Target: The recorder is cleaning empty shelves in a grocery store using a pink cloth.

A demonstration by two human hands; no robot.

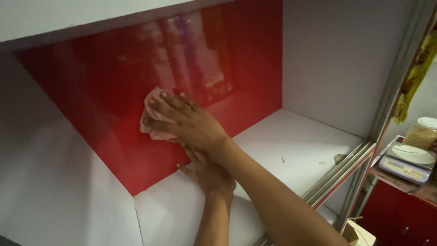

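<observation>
My right hand presses a crumpled pink cloth flat against the glossy red back panel of an open cabinet. Its fingers are spread over the cloth and point up and to the left. That arm crosses in from the lower right. Below it, my left hand rests on the white shelf floor with its fingers apart and nothing in it. It sits close to the foot of the red panel and is partly covered by my right forearm.
White side walls close the cabinet on the left and right. Metal sliding rails run along the shelf's front edge, with a small brownish lump beside them. At the right stand a kitchen scale, a lidded jar and a hanging yellow cloth.
</observation>
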